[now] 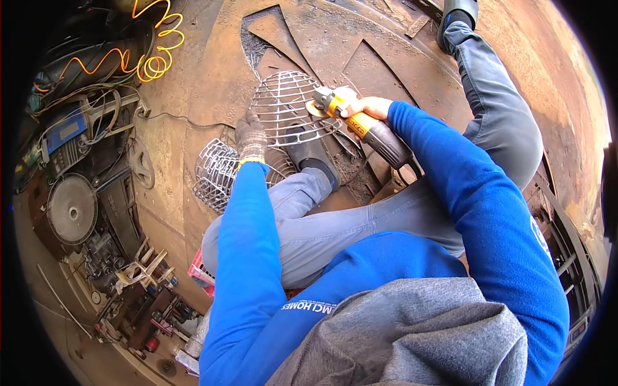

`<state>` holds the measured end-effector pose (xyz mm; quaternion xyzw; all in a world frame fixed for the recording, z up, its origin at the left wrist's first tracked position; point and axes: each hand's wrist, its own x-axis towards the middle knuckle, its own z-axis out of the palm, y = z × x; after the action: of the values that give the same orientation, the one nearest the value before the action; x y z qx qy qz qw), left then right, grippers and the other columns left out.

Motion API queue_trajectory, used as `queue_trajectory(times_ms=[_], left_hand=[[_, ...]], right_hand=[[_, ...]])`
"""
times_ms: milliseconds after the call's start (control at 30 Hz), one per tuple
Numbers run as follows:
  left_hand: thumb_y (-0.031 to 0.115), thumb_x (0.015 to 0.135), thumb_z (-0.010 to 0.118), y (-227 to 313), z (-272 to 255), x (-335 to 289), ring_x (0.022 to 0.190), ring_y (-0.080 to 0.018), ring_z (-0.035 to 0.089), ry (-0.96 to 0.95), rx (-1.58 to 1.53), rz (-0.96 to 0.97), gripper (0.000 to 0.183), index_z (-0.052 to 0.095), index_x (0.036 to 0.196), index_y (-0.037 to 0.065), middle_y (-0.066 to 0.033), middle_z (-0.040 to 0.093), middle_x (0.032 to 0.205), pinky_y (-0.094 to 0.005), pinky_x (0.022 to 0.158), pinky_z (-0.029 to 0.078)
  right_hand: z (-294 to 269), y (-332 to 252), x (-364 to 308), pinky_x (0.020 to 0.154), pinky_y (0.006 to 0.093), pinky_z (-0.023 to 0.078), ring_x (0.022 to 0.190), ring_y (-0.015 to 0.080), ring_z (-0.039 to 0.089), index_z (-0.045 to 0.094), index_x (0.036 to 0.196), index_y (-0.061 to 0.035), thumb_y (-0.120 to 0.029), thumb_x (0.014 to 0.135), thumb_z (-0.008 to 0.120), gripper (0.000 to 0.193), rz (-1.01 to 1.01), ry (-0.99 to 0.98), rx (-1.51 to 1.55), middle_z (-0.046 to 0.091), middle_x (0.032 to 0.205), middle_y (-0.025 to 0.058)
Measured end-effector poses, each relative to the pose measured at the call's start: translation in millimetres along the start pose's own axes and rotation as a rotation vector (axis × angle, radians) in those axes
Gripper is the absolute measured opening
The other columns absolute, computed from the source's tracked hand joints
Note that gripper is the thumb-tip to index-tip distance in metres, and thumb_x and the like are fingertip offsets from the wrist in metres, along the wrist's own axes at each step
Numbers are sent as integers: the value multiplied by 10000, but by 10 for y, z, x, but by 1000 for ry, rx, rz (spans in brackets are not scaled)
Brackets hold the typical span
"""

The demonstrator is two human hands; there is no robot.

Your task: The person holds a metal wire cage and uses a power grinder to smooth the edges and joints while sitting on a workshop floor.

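Observation:
My left hand (251, 136), in a knitted grey work glove with a yellow cuff, is closed on the left edge of a curved metal wire grille (283, 110). The grille is tilted up above my left shoe (312, 157). My bare right hand (369, 108) wraps round the front of a yellow and dark grey angle grinder (383, 140). Its disc (315, 109) is at the right side of the grille; whether it touches the bars I cannot tell. Beside my left wrist lies a stack of similar grilles (217, 172).
Flat steel offcuts (380, 71) lie on the rusty floor ahead. At the left are a coiled orange hose (168, 48), a blue-topped machine (64, 132), a round fan (72, 209) and cables. A red crate (201, 271) is beside my left leg; metal frames (566, 257) stand at right.

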<state>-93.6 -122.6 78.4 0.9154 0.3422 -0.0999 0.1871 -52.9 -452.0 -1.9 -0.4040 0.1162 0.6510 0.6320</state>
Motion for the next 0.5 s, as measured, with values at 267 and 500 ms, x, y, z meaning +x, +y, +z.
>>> queue_trajectory(times_ms=[267, 500], left_hand=[[452, 1067, 467, -21, 24, 16, 1077, -433, 682, -5, 0, -20, 534, 684, 1192, -20, -269, 718, 1135, -492, 941, 512], [488, 1063, 432, -53, 45, 43, 1152, -467, 638, -23, 12, -51, 579, 681, 1211, -13, -294, 690, 1190, -518, 996, 486]], right_hand=[[-39, 38, 44, 639, 400, 596, 670, 267, 696, 583, 1245, -18, -434, 778, 835, 675, -22, -28, 5, 669, 917, 147], [-70, -17, -108, 614, 404, 610, 655, 260, 689, 581, 1211, 19, -406, 792, 834, 649, -42, 46, 95, 657, 890, 150]])
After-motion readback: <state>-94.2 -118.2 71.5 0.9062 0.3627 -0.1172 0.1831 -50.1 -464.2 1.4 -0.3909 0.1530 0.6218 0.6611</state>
